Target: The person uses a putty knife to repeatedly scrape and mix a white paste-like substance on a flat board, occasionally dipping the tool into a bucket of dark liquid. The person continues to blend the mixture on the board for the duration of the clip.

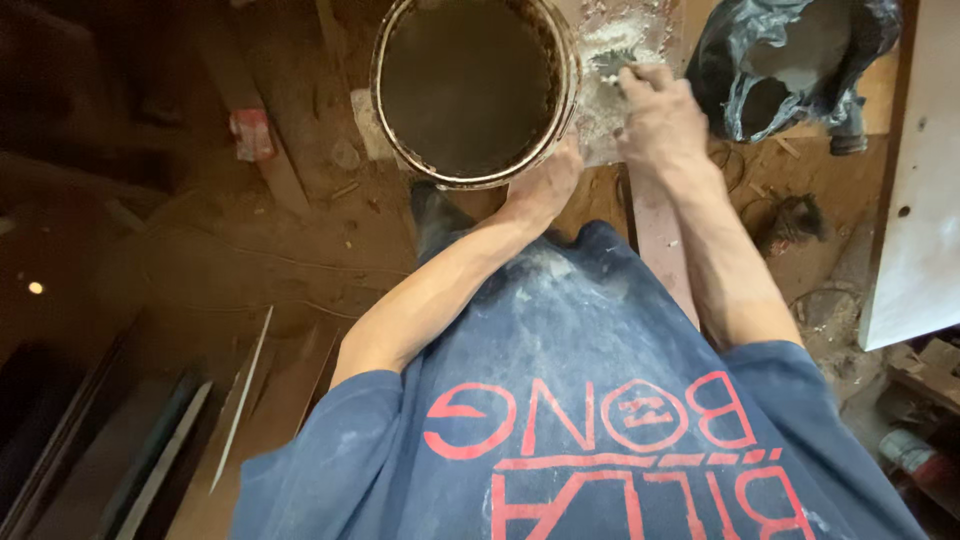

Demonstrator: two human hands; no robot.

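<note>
1. Here, the right hand is closed around a small tool, perhaps a scraper, whose grey blade sticks out ahead of the fingers into a patch of white powder.
2. The tool's long axis runs away from the person, in line with the forearm; its handle is hidden inside the grip.
3. The left hand clamps the near rim of the bucket, fingers curled over the edge.
4. The bucket, full of dark liquid, sits just left of the right grip and ahead of the left grip, touching it.
5. The right hand is nearer the powder; a crumpled black bag lies just to its right.
</note>
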